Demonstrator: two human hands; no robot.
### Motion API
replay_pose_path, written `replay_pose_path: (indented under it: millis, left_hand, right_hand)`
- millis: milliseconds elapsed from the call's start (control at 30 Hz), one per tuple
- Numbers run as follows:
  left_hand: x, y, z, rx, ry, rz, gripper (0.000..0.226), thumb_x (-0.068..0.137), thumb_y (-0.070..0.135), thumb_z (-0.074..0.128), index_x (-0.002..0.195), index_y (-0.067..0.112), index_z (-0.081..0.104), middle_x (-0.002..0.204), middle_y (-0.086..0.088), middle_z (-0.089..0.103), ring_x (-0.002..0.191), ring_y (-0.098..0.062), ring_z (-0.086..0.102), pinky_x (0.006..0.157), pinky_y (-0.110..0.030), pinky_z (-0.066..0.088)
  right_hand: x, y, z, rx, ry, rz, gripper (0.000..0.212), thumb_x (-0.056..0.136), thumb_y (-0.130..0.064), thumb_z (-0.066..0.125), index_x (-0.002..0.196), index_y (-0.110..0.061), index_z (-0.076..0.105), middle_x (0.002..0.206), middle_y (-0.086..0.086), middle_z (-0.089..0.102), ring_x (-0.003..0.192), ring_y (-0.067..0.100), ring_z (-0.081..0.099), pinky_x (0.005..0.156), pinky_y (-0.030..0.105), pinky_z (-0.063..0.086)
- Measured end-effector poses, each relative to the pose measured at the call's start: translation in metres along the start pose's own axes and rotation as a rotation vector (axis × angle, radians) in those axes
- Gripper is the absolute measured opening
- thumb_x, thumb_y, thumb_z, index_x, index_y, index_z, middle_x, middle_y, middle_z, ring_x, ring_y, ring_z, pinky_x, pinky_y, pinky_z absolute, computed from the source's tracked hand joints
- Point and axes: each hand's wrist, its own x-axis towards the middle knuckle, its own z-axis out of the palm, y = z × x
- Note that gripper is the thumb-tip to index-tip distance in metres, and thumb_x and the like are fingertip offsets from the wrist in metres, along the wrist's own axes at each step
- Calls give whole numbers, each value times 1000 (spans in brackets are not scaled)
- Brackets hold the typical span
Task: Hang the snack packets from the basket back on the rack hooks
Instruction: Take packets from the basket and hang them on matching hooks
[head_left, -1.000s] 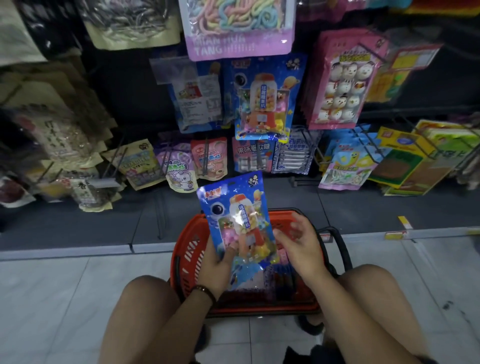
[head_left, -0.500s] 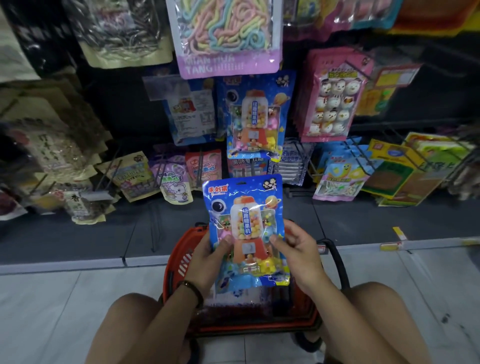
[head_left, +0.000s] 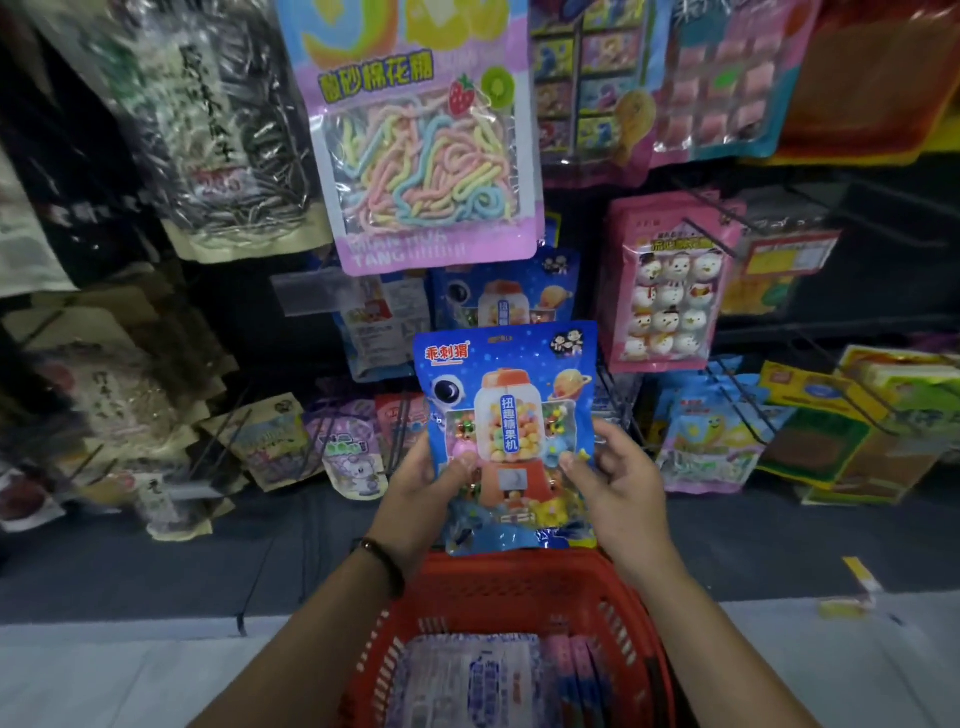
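Partway: holding blue gumball packet over basket, below hung twin, not yet hooking it, clamping its sides in fingers of left hand and right hand, leaving other packets waiting.

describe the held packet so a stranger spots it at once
Above the red basket, the left hand and right hand hold a blue packet upright before the rack. It shows a gumball machine; its twin behind hangs unheld.

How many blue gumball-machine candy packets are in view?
2. The left hand and right hand grip the held blue packet; the hung packet shows partly behind it. More may be hidden.
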Motion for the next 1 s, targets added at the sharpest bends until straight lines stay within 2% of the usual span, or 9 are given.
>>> replay_pose_path:
  millis: [100, 200, 233, 300, 400, 533, 633, 767, 1000]
  left_hand:
    - [21, 6, 7, -5, 25, 9, 34, 108, 15, 56, 138, 31, 60, 136, -1, 71, 121, -34, 70, 103, -64, 53]
    - [36, 6, 11, -11, 21, 28, 32, 108, 16, 56, 133, 34, 63, 135, -2, 71, 125, -30, 68, 108, -63, 50]
    - [41, 6, 12, -18, 23, 28, 31, 108, 16, 56, 132, 34, 64, 135, -4, 71, 125, -31, 68, 108, -63, 49]
    - [49, 7, 10, -35, 12, 41, 30, 107, 18, 56, 133, 32, 63, 136, -7, 71, 126, -35, 67, 108, -65, 49]
    - [58, 10, 8, -29, 21, 71, 32, 102, 24, 61, 134, 31, 63, 137, -8, 70, 126, -35, 67, 107, -67, 49]
    - [65, 12, 5, -84, 12, 71, 38, 101, 25, 64, 139, 27, 58, 140, -12, 67, 129, -40, 64, 108, -71, 45]
    - [67, 16, 8, -113, 25, 59, 36, 103, 18, 60, 139, 23, 57, 135, -12, 71, 124, -41, 67, 101, -70, 52]
    - [72, 21, 11, -95, 42, 73, 33, 106, 11, 53, 138, 21, 57, 130, -9, 74, 120, -38, 69, 99, -61, 56]
    - [82, 16, 6, -40, 45, 83, 32, 107, 14, 55, 137, 22, 61, 132, -9, 73, 123, -34, 69, 107, -62, 51]
  right_hand:
    - [20, -7, 2, 12, 15, -37, 48, 97, -10, 74, 140, -25, 59, 118, -17, 72, 112, -4, 70, 95, 25, 61]
    - [31, -9, 2, 19, 27, -69, 54, 98, -13, 73, 148, -22, 56, 131, -16, 68, 121, -5, 66, 100, 23, 58]
    - [34, -9, 2, 14, 33, -70, 53, 98, -14, 73, 147, -24, 55, 130, -22, 66, 120, -12, 63, 99, 18, 56]
    - [38, -10, 3, 21, 42, -88, 47, 99, -10, 71, 140, -28, 57, 117, -33, 68, 109, -23, 61, 90, 8, 54]
    - [46, -8, 8, 34, 51, -115, 48, 99, -10, 71, 145, -21, 60, 125, -20, 72, 116, -6, 68, 94, 19, 59]
    - [56, -13, 13, 63, 43, -154, 49, 99, -7, 70, 144, -22, 62, 127, -9, 76, 116, 2, 71, 92, 21, 61]
    - [59, -17, 14, 66, 30, -192, 51, 99, -7, 69, 144, -28, 61, 131, -13, 74, 121, 5, 70, 96, 24, 59]
    - [63, -25, 15, 42, 26, -229, 56, 99, 2, 66, 140, -36, 58, 126, -32, 71, 121, -6, 67, 94, 11, 54]
    - [63, -23, 18, 72, 62, -226, 57, 100, 0, 66, 148, -28, 55, 128, -30, 71, 121, -5, 67, 92, 12, 56]
